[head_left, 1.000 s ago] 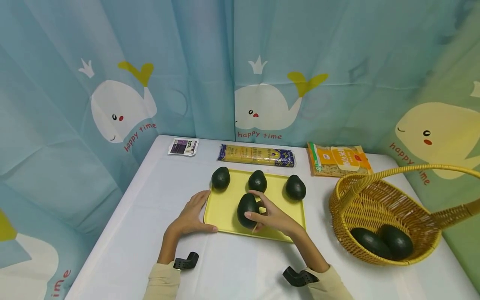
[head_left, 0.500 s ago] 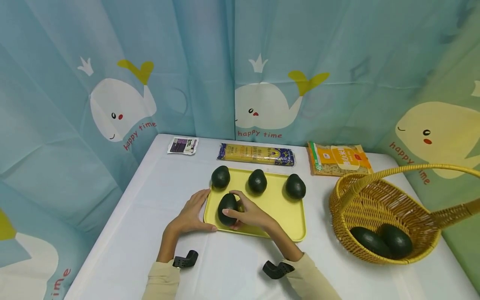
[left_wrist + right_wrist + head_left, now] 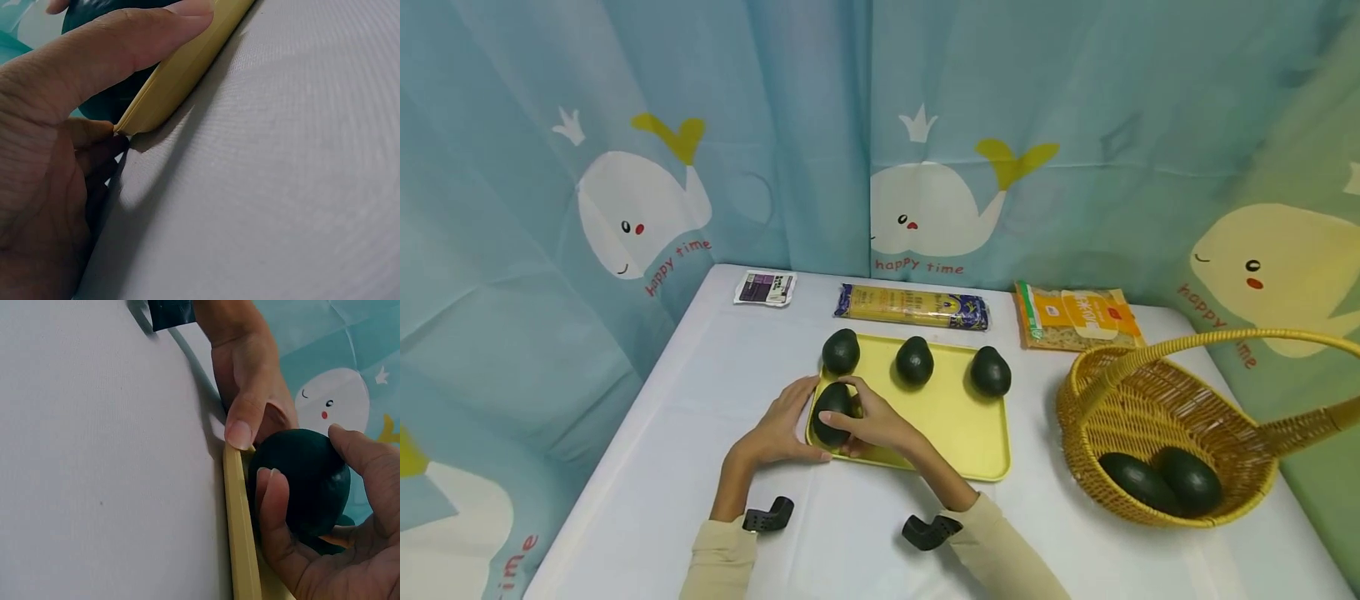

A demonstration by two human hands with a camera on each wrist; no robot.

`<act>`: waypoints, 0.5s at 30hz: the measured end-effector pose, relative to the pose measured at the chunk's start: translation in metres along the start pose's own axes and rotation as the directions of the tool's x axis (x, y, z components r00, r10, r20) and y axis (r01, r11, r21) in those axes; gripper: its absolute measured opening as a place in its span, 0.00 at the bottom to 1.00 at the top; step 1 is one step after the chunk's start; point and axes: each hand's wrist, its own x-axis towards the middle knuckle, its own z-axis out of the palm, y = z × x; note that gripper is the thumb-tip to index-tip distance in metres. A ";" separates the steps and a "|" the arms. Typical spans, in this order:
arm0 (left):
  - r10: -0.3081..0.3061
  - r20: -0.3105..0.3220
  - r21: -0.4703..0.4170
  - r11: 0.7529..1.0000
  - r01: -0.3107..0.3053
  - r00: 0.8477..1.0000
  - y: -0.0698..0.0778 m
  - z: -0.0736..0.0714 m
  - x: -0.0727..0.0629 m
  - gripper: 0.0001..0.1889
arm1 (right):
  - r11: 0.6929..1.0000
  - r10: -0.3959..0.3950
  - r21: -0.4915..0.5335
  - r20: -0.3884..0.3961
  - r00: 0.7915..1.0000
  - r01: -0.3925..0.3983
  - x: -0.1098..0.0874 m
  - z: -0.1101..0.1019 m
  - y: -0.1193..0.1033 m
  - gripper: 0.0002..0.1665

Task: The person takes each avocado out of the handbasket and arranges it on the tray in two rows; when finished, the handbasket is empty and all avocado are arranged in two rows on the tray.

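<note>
In the head view my left hand (image 3: 780,427) holds the near left corner of a yellow tray (image 3: 957,433), with the thumb on the front rim (image 3: 164,94) and the fingers at the left side. My right hand (image 3: 874,414) grips a dark green avocado (image 3: 832,414) over that same corner. In the right wrist view the avocado (image 3: 306,475) sits between thumb and fingers, right beside the rim; whether it touches the tray floor I cannot tell. Along the tray's far side are three more avocados: left (image 3: 841,352), middle (image 3: 914,362) and right (image 3: 991,372).
A wicker basket (image 3: 1078,433) with a tall handle stands at the right, two avocados (image 3: 1165,482) inside. Behind the tray lie a small purple-and-white packet (image 3: 765,288), a long yellow-and-blue packet (image 3: 912,307) and an orange bag (image 3: 1078,318). A whale-print curtain (image 3: 805,167) hangs beyond the white table (image 3: 685,392).
My right hand has carried the avocado leftward across the tray, from near its middle to the near left corner. The left hand stays at that corner.
</note>
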 end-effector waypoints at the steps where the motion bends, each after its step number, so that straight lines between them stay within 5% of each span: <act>1: 0.001 0.003 -0.002 1.000 -0.001 1.000 0.000 0.000 0.000 0.63 | 1.000 -0.002 0.005 -0.003 1.000 0.002 0.000 0.001 -0.001 0.45; 15: -0.006 0.004 -0.029 1.000 0.006 1.000 -0.001 -0.001 -0.001 0.62 | 1.000 -0.015 0.002 -0.029 0.999 0.015 0.010 0.011 0.001 0.49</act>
